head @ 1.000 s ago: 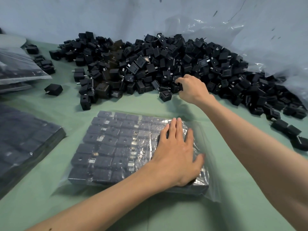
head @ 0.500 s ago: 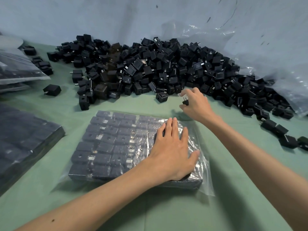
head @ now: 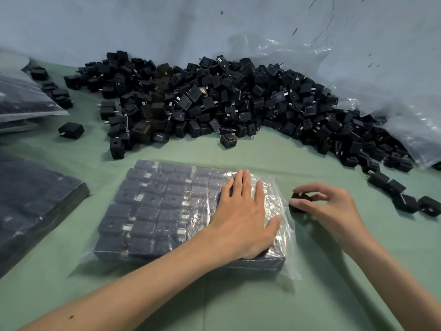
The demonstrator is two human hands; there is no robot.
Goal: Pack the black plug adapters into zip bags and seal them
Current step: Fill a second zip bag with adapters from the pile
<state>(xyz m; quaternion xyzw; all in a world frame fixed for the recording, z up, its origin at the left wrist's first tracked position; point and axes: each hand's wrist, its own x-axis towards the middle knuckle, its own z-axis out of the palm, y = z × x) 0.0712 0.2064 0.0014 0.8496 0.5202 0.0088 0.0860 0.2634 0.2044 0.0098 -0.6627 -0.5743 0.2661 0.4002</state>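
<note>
The zip bag (head: 167, 211) lies flat at the middle of the green tabletop (head: 238, 306). It is packed with black plug adapters in neat rows, each adapter's long axis running 9 to 3 o'clock. The block is near square and skewed a little, its far edge leaning toward 1 o'clock. Loose film stands free along its 3 o'clock side; whether the zip there is sealed cannot be told.

The left hand (head: 243, 216) lies palm down on the bag's right half, fingers straight and pointing to 12 o'clock, thumb spread toward 3 o'clock, its grip slack and pressing only. The forearm comes in from 7 o'clock.

Just beside the loose film, at 3 o'clock of the bag, the right hand (head: 334, 211) has its grip pinched on a single adapter (head: 301, 202) between thumb and fingertips, low over the tabletop. The fingers hide most of it, so its heading cannot be told. That forearm enters from 5 o'clock.

At 12 o'clock a big pile of loose adapters (head: 238, 103) spreads against the blue-grey wall (head: 143, 25), spilling out of a clear plastic sack (head: 381, 91) at 2 o'clock. A few strays (head: 405, 199) sit at 3 o'clock, and one stray (head: 71, 130) at 10 o'clock. Filled bags lie stacked at 9 o'clock (head: 31, 204) and at 10 o'clock (head: 23, 99).
</note>
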